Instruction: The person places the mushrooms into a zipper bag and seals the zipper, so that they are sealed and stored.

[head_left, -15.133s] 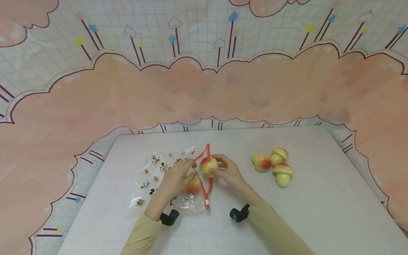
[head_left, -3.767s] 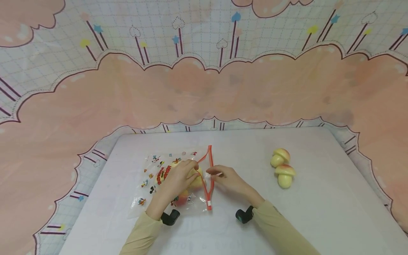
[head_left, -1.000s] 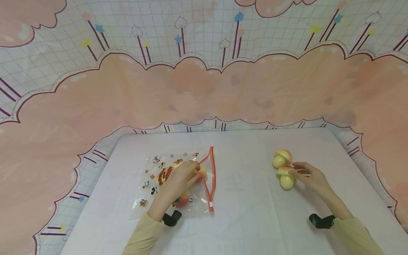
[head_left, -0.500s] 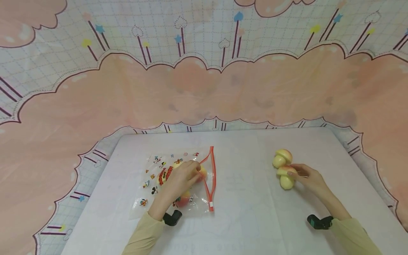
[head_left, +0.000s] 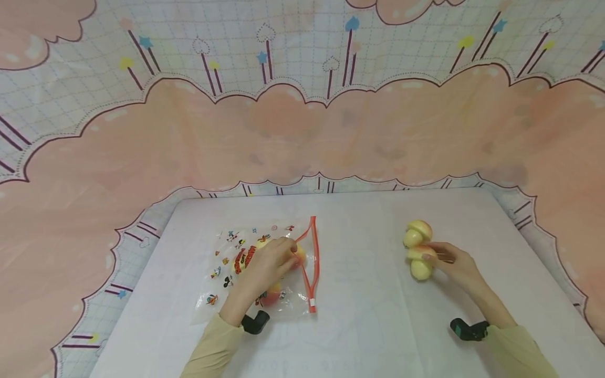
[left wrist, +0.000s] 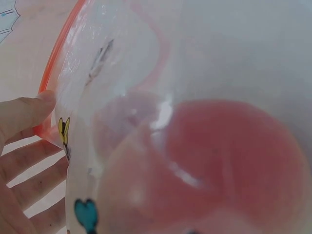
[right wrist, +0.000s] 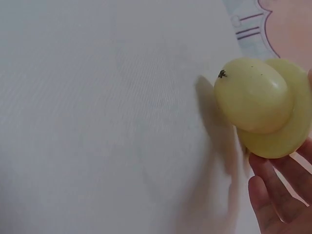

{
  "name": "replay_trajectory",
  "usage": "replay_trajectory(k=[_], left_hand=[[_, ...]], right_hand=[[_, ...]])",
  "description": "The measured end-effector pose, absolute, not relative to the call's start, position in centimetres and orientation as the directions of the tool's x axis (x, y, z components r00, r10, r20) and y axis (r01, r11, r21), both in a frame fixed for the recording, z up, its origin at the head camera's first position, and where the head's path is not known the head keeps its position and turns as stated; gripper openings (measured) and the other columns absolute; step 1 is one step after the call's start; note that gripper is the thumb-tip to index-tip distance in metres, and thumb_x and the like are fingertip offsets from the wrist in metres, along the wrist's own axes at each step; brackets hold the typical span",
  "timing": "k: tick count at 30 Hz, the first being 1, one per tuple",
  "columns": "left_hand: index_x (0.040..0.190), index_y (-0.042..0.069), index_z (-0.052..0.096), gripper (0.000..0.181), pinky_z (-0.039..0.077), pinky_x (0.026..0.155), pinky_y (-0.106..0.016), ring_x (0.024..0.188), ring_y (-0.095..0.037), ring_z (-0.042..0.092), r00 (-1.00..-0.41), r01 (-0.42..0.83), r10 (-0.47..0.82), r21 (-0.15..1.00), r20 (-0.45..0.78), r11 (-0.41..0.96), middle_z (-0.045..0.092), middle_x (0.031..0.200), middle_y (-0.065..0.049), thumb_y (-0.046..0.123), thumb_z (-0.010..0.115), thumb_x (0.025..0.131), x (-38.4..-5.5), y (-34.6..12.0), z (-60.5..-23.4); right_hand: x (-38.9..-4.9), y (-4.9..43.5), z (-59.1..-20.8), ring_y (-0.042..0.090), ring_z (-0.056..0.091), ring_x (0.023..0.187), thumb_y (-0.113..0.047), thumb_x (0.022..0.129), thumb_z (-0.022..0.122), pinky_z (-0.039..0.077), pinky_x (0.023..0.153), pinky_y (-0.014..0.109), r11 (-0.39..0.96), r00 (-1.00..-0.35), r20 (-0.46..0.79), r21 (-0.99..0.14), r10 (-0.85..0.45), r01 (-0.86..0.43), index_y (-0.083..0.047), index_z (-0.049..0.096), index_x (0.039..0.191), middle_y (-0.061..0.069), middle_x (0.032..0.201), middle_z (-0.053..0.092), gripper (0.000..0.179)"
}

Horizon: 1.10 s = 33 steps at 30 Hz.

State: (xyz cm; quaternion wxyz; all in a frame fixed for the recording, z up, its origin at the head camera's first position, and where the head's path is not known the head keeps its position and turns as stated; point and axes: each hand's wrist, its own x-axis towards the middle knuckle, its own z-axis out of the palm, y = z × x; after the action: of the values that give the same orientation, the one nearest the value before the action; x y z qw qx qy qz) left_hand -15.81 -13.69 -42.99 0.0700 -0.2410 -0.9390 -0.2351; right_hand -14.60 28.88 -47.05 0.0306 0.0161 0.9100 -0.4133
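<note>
My left hand [head_left: 269, 260] pinches the orange zip edge of a clear printed zip bag [head_left: 208, 278] at its mouth. In the left wrist view the thumb lies on that orange edge [left wrist: 56, 58]. Red-and-yellow mushroom-shaped toys [head_left: 271, 297] show through the film; my hand hides part of them. Over on the right, my right hand [head_left: 458, 265] holds the nearer yellow mushroom toy [head_left: 420, 270] by its cap, thumb and fingers about it. The right wrist view has its pale stem [right wrist: 253, 95] facing the camera. Whether it is off the table I cannot tell.
Another mushroom toy [head_left: 418, 232] lies just behind the held one. White cloth covers the table [head_left: 359, 294], and a patterned curtain [head_left: 331, 142] hangs behind its far edge. A black wrist camera [head_left: 468, 329] sits under the right wrist, another [head_left: 256, 323] under the left.
Since the earliest frame, the separate toy at the right has gone from the table and more lie in the bag. The right hand moved from bag to toys, closed on the nearer one and shifted slightly left.
</note>
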Motion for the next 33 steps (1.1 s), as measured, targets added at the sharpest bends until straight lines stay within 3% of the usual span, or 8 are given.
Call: replay_trajectory(k=[3,9,18,28,33], left_hand=[[0.099,0.013,0.062,0.016,0.051,0.076,-0.030,0.084,-0.012,0.053,-0.871,0.490,0.421,0.393,0.252,0.779,0.066,0.100,0.002,0.018,0.071,0.087,-15.8,-13.7,-43.0],[0.096,0.013,0.062,0.016,0.049,0.073,-0.029,0.081,-0.011,0.051,-0.861,0.505,0.421,0.369,0.286,0.781,0.065,0.095,0.003,0.018,0.072,0.086,-15.8,-13.6,-42.9],[0.097,0.013,0.062,0.016,0.050,0.074,-0.030,0.082,-0.012,0.052,-0.865,0.498,0.420,0.368,0.274,0.786,0.065,0.096,0.002,0.018,0.072,0.086,-15.9,-13.6,-42.9],[0.097,0.012,0.062,0.017,0.051,0.075,-0.030,0.084,-0.013,0.053,-0.863,0.502,0.426,0.375,0.272,0.779,0.066,0.098,0.002,0.018,0.072,0.085,-15.9,-13.6,-42.6],[0.099,0.012,0.063,0.016,0.051,0.075,-0.029,0.082,-0.011,0.052,-0.872,0.488,0.420,0.389,0.250,0.781,0.065,0.098,0.002,0.018,0.071,0.086,-16.1,-13.7,-42.4]], right_hand=[[-14.7,28.4,-46.9,0.041,0.055,0.116,-0.043,0.094,0.059,0.049,0.089,0.049,0.650,-0.998,-0.070,-0.758,0.001,0.053,-0.002,0.051,0.133,0.024,0.133,0.055,0.057],[-15.1,27.4,-46.6,0.035,0.056,0.113,-0.043,0.093,0.060,0.050,0.083,0.039,0.652,-0.997,-0.071,-0.756,0.003,0.056,-0.003,0.051,0.134,0.022,0.131,0.056,0.058],[-15.7,25.4,-46.3,0.032,0.059,0.110,-0.035,0.092,0.063,0.051,0.084,0.036,0.614,-0.999,-0.024,-0.790,-0.034,-0.002,-0.002,0.055,0.130,0.022,0.129,0.059,0.051],[-15.7,22.6,-45.6,0.029,0.061,0.107,-0.028,0.091,0.066,0.050,0.081,0.025,0.554,-0.996,0.015,-0.831,-0.086,-0.060,-0.004,0.057,0.128,0.018,0.125,0.061,0.045],[-15.8,21.2,-45.7,0.027,0.062,0.106,-0.026,0.091,0.066,0.050,0.084,0.029,0.520,-0.993,0.035,-0.850,-0.117,-0.092,-0.004,0.058,0.127,0.016,0.123,0.063,0.043]])
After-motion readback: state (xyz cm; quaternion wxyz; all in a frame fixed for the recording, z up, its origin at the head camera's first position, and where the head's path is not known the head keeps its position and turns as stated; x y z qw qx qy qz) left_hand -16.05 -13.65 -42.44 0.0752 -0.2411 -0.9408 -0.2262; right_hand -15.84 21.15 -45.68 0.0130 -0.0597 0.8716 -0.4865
